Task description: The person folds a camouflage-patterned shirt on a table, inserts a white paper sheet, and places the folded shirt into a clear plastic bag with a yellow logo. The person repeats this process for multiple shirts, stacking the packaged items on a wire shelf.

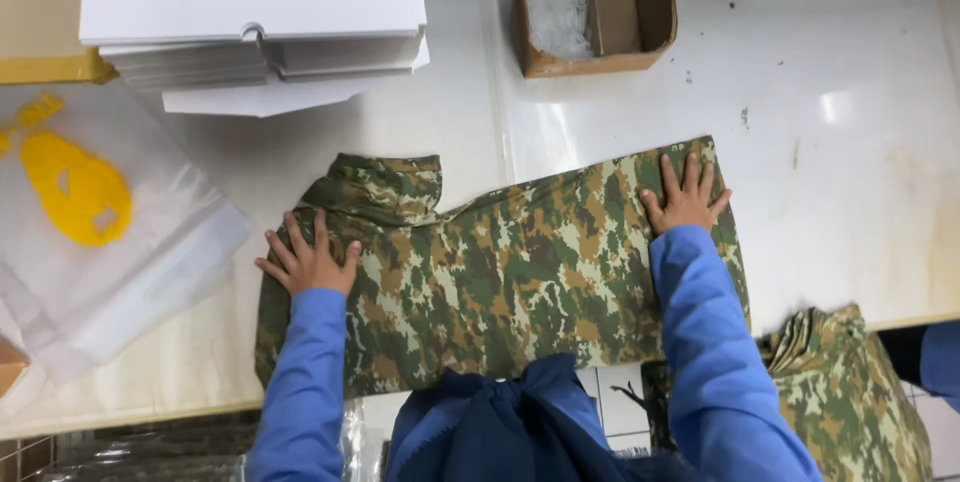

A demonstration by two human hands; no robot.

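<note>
A camouflage shirt (500,262) lies spread across the white tabletop (850,142), its collar end towards the left and its near edge at the tabletop's front; the left hand (308,260) presses flat on it near the collar, fingers spread, gripping nothing; the right hand (686,198) lies just as flat and open on the far right corner, also holding nothing. The cloth could slide or bunch on the glossy surface, I judge, if one palm pushes harder than the other; the near edge might droop off the front. A dark blue cloth (500,422) hides the shirt's lower middle; more camouflage cloth (850,392) at lower right is cut off, so I cannot tell whether it is stacked or loose.
</note>
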